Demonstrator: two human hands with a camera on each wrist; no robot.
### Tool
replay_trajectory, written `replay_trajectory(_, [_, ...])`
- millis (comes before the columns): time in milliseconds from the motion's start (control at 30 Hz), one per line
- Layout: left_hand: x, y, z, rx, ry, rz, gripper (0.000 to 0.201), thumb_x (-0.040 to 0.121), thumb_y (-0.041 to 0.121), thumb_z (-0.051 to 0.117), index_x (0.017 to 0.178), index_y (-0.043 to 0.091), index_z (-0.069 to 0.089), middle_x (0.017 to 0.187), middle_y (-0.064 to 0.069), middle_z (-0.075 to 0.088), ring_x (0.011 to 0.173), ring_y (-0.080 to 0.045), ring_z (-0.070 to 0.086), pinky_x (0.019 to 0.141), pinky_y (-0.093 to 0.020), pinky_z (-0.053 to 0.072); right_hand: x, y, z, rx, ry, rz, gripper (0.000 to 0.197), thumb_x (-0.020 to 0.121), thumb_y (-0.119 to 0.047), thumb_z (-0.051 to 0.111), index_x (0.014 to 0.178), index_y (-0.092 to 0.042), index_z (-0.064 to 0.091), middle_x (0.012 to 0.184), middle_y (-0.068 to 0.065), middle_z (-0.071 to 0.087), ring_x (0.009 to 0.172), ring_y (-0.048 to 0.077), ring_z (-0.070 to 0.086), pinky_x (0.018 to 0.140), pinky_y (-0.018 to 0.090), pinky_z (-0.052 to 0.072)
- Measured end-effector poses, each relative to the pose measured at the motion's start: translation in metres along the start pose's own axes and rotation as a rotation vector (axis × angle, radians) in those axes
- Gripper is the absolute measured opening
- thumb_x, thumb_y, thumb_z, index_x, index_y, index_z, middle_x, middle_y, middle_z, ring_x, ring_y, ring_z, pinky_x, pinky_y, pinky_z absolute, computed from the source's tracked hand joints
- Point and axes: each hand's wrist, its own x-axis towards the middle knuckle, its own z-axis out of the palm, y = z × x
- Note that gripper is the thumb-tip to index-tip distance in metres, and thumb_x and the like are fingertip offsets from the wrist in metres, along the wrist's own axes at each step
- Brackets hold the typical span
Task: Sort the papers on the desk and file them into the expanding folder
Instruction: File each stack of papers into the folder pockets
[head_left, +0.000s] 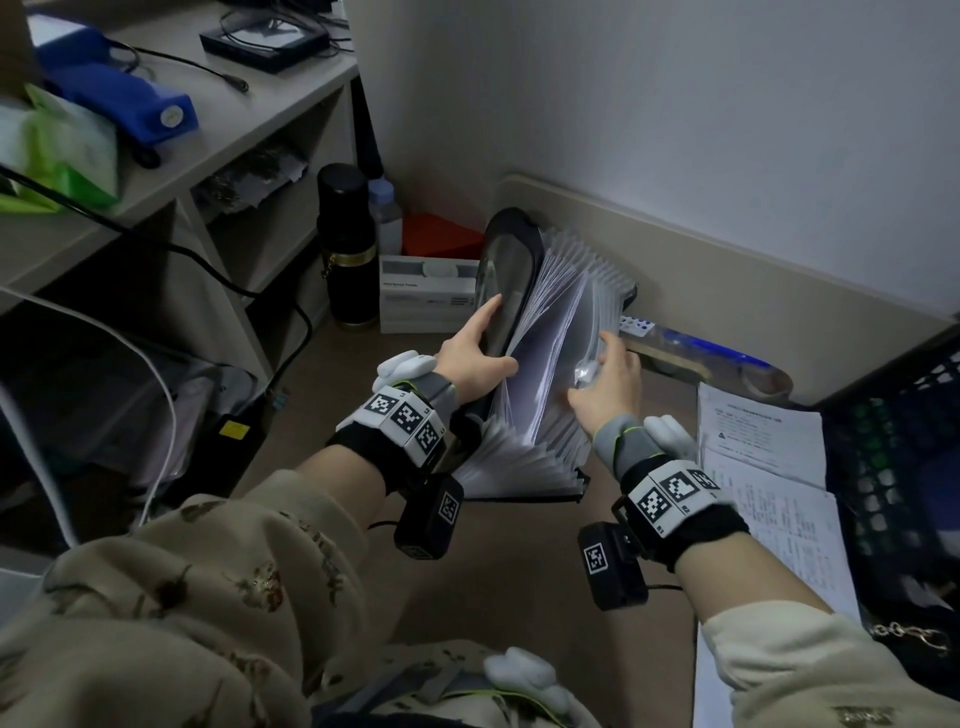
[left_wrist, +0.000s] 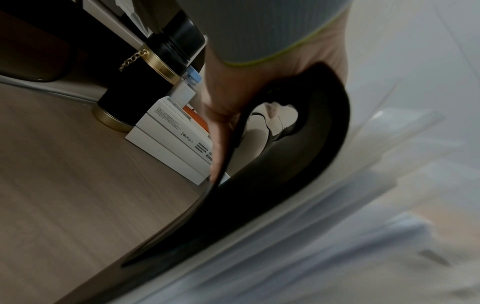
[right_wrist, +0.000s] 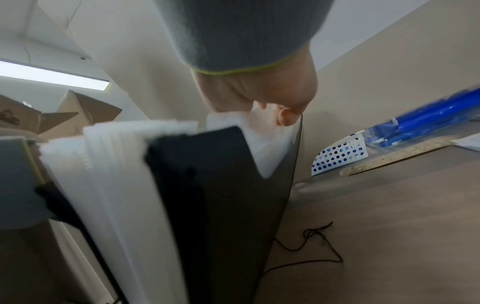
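The expanding folder (head_left: 550, 322) stands fanned open on the desk, its white pockets spread between black covers. My left hand (head_left: 491, 340) grips the black front cover (left_wrist: 298, 185), fingers on the outside and thumb on the inner side. My right hand (head_left: 595, 371) curls over the tops of the rear dividers (right_wrist: 262, 131) and holds them back, so a gap shows among the pockets (right_wrist: 116, 164). A stack of printed papers (head_left: 763, 467) lies on the desk to the right of the folder. Neither hand holds a loose sheet.
A black flask (head_left: 347, 249), a clear bottle (head_left: 385, 208), a white box (head_left: 426, 296) and an orange box (head_left: 441, 234) stand just left of the folder. A bag of blue pens (head_left: 701, 348) lies by the wall. A black crate (head_left: 904, 467) borders the papers.
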Motion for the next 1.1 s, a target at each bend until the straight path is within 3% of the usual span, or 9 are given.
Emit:
replay_trajectory(167, [0.001,0.000,0.001,0.008,-0.004,0.009,0.086,0.075,0.016,0.064,0.146,0.048,0.028,0.134,0.006,0.052,0.105,-0.008,0.049,0.092,-0.021,0.040,0.003,0.001,0.000,-0.115,-0.056,0.034,0.051,0.080,-0.013,0.070,0.127,-0.009,0.050,0.130,0.012,0.043,0.114,0.030,0.050,0.094,0.032,0.040])
replay_trajectory(267, [0.002,-0.001,0.002,0.016,-0.003,0.004,0.086,0.074,0.017,0.064,0.145,0.050,0.028,0.134,0.007,0.052,0.104,-0.008,0.050,0.091,-0.021,0.040,0.005,0.006,0.000,-0.110,-0.105,0.008,0.013,0.081,-0.019,0.068,0.093,-0.018,0.061,0.110,0.008,0.054,0.099,0.026,0.054,0.079,0.026,0.038])
replay_trajectory(333, [0.002,-0.001,0.002,0.025,-0.002,0.009,0.086,0.074,0.017,0.064,0.145,0.050,0.027,0.134,0.007,0.052,0.104,-0.008,0.050,0.090,-0.021,0.040,0.006,0.009,0.001,0.009,-0.107,0.007,0.011,0.080,-0.020,0.068,0.080,-0.024,0.057,0.093,0.000,0.058,0.088,0.020,0.055,0.073,0.022,0.037])
replay_trajectory(433, [0.003,-0.002,0.002,0.034,0.007,0.013,0.086,0.075,0.018,0.065,0.145,0.050,0.027,0.133,0.008,0.052,0.103,-0.007,0.049,0.089,-0.021,0.039,0.005,0.007,0.000,0.169,-0.135,0.025,0.039,0.082,-0.030,0.068,0.119,-0.023,0.058,0.087,-0.010,0.061,0.095,0.016,0.059,0.083,0.027,0.045])
replay_trajectory(533, [0.004,-0.004,0.002,0.038,0.012,0.020,0.086,0.076,0.021,0.066,0.145,0.051,0.027,0.142,0.007,0.048,0.114,-0.010,0.049,0.094,-0.021,0.037,-0.001,0.000,-0.004,0.189,-0.177,0.002,0.076,0.088,-0.038,0.060,0.150,-0.023,0.020,0.098,-0.016,0.064,0.110,0.013,0.056,0.102,0.037,0.042])
replay_trajectory(733, [0.005,-0.005,-0.001,0.034,0.059,0.069,0.080,0.082,0.032,0.073,0.148,0.040,0.030,0.146,0.009,0.045,0.134,-0.009,0.039,0.108,-0.020,0.029,-0.017,-0.013,-0.001,-0.142,-0.304,-0.200,0.053,0.099,-0.033,0.032,0.150,-0.030,0.016,0.135,-0.009,0.055,0.134,0.019,0.033,0.106,0.045,0.021])
replay_trajectory(867, [0.004,-0.005,0.000,0.026,0.068,0.071,0.080,0.081,0.042,0.074,0.148,0.038,0.031,0.148,0.010,0.043,0.136,-0.009,0.038,0.111,-0.022,0.029,-0.026,-0.024,-0.007,-0.299,-0.434,-0.258,0.042,0.097,-0.018,0.032,0.135,-0.029,0.043,0.125,0.001,0.049,0.133,0.020,0.025,0.100,0.039,0.021])
replay_trajectory(967, [0.002,-0.003,0.001,0.015,0.043,0.070,0.087,0.077,0.049,0.075,0.150,0.037,0.029,0.151,0.011,0.039,0.137,-0.008,0.036,0.113,-0.024,0.029,-0.028,-0.026,-0.004,-0.407,-0.469,-0.332,0.037,0.090,-0.009,0.033,0.120,-0.021,0.053,0.136,-0.008,0.043,0.129,0.019,0.024,0.099,0.041,0.019])
replay_trajectory(1100, [0.004,-0.001,-0.004,-0.005,0.016,0.034,0.102,0.066,0.047,0.085,0.150,0.038,0.027,0.152,0.010,0.037,0.138,-0.009,0.035,0.109,-0.022,0.029,-0.026,-0.021,-0.004,-0.478,-0.527,-0.370,0.046,0.090,-0.011,0.034,0.129,-0.031,0.048,0.149,-0.016,0.028,0.130,0.023,0.020,0.101,0.043,0.022])
